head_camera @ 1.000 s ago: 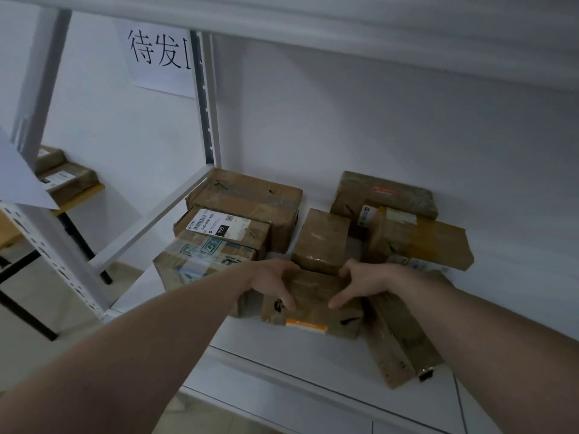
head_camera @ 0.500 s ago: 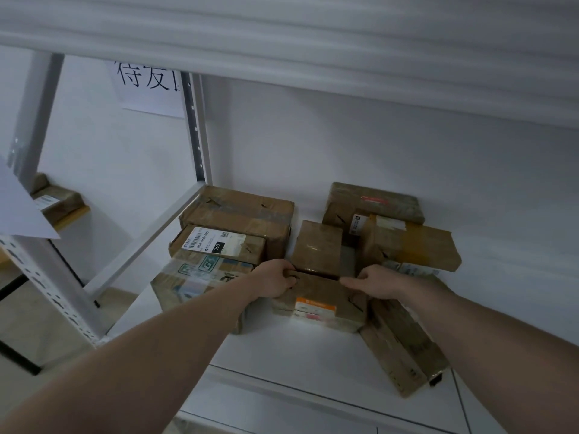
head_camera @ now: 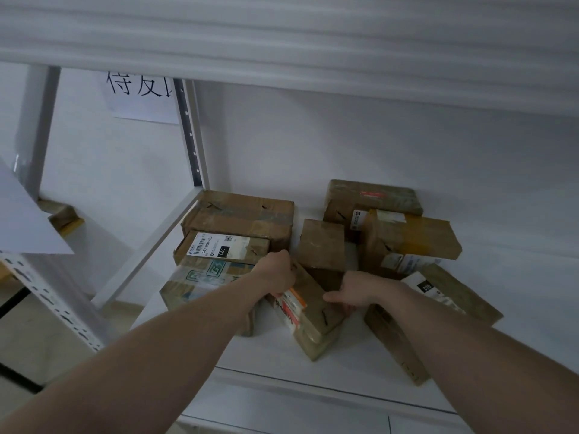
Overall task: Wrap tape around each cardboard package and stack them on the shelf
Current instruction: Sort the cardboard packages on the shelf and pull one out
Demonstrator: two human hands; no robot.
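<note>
While it sits tilted on the white metal shelf (head_camera: 275, 355), the brown taped cardboard package (head_camera: 308, 311) is gripped between both hands: its left end by the left hand (head_camera: 277, 274), its right side by the right hand (head_camera: 354, 291).

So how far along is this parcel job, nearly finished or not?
Well along, it seems. Several taped packages already sit on the white shelf, including a stack at the left and two by the wall. In hand: the left hand and right hand hold a tilted package with an orange label, not yet settled. Whether more remain to be taped isn't visible.
</note>
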